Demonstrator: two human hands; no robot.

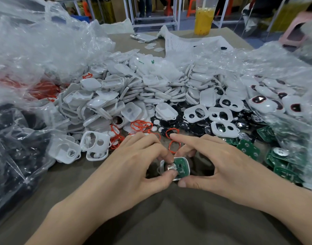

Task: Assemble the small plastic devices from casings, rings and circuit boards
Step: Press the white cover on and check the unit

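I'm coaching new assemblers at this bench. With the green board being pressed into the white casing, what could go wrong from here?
1. The left hand pinches the circuit board while the right hand grips the casing. Fingertips hide one end of the board, so it might seat crooked.
2. The orange ring lying just beyond the hands could get brushed away and lost.

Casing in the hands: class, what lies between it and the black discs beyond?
Head view: one loose red ring on the cloth, between casing and black discs.
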